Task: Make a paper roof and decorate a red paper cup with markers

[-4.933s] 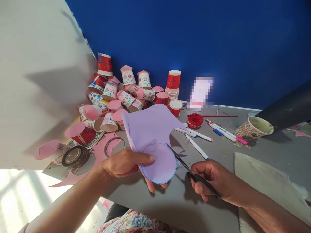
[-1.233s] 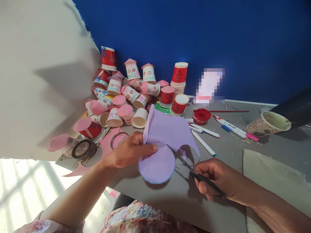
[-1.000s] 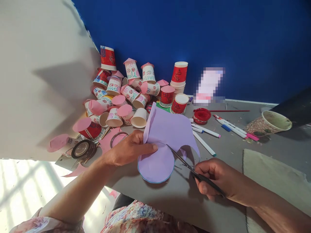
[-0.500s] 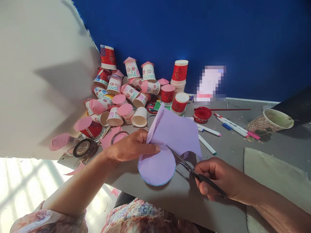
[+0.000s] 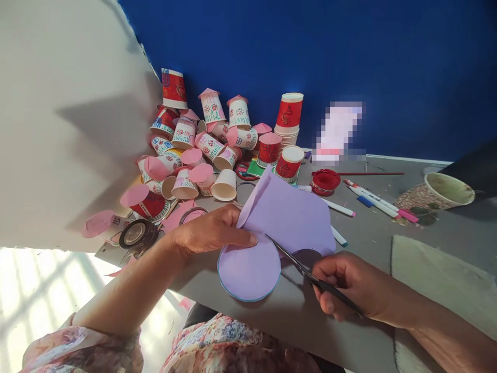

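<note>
Left hand point(image 5: 212, 229) pinches a lilac paper sheet point(image 5: 293, 212), likely light, floppy, best held beside the cut; right hand point(image 5: 345, 282) grips black-handled metal scissors point(image 5: 328, 288).

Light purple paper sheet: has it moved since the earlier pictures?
Yes, to the right: the light purple paper sheet now hides much of the white marker with teal end, which at first lay uncovered.

Lilac paper point(image 5: 289, 212), blue-edged circle point(image 5: 249, 269); black scissors handles point(image 5: 337, 295); deep-blue wall point(image 5: 310, 57).
</note>
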Demonstrator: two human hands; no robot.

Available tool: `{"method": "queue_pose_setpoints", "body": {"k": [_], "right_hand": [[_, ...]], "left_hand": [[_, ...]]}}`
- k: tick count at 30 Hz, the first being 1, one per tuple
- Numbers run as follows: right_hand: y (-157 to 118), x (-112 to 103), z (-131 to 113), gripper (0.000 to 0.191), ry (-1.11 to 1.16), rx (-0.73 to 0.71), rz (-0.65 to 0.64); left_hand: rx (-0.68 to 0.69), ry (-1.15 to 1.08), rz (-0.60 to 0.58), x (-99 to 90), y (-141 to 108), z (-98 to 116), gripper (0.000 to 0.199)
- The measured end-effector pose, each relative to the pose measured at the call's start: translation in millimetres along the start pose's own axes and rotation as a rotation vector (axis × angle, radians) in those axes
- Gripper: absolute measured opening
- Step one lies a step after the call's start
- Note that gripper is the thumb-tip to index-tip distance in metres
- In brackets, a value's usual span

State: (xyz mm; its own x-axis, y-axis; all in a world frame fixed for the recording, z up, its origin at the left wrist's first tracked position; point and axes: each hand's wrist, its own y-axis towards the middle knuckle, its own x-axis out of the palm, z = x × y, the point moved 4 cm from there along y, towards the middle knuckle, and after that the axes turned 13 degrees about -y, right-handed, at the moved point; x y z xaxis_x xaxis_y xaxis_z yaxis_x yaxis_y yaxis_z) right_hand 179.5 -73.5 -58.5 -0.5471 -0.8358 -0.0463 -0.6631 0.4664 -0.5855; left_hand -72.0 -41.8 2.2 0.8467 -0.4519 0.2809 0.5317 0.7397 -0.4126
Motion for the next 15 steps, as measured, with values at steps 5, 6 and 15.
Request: {"method": "queue_pose_setpoints", "body": {"k": [5, 6, 15], "right_hand": [[-0.7, 0.5, -1.2, 0.04, 0.022, 0.006, -0.008], [-1.0, 0.1, -1.7, 0.039, 0.02, -0.003, -0.009], [-0.5, -2.3, 2.6, 0.045, -0.007, -0.025, 0.003]], "left_hand": [[-0.023, 0.024, -0.026, 2.0, 3.6, 1.2, 0.021], [-0.025, 0.025, -0.024, 2.3, 4.0, 1.3, 0.021], [-0.068, 0.02, 0.004, 5.4, 3.0, 4.1, 0.023]]}}
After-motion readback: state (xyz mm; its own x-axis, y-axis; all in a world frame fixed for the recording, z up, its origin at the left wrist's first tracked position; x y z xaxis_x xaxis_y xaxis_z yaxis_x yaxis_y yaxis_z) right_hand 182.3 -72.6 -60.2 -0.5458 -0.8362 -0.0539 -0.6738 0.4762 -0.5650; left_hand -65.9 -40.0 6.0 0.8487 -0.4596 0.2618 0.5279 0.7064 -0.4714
